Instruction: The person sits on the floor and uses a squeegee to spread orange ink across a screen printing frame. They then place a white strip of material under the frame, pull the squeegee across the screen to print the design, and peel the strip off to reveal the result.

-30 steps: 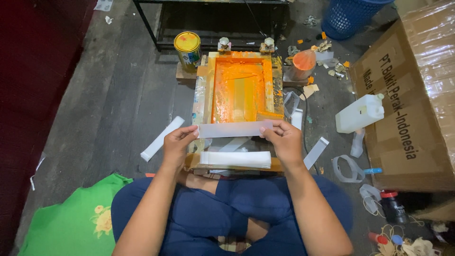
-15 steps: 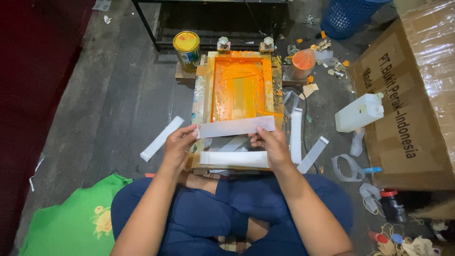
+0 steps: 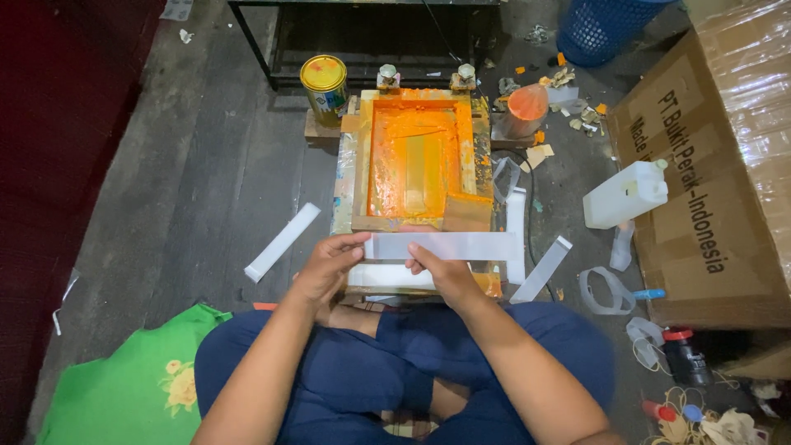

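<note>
Since the white strip (image 3: 449,245) looks light and floppy, we pinch it with both hands' fingers: left hand (image 3: 325,268) at its end, right hand (image 3: 441,272) mid-length.

I count 5 white strips: 1 held in my hands (image 3: 449,245), 1 under it (image 3: 391,277), 1 at left centre (image 3: 282,241) and 2 right of centre (image 3: 516,235) (image 3: 541,269). There is 1 orange printing frame (image 3: 416,161), 1 yellow-lidded tin (image 3: 325,85), 1 white jug (image 3: 626,194), 1 blue basket (image 3: 606,29), 1 cardboard box (image 3: 709,181).
</note>
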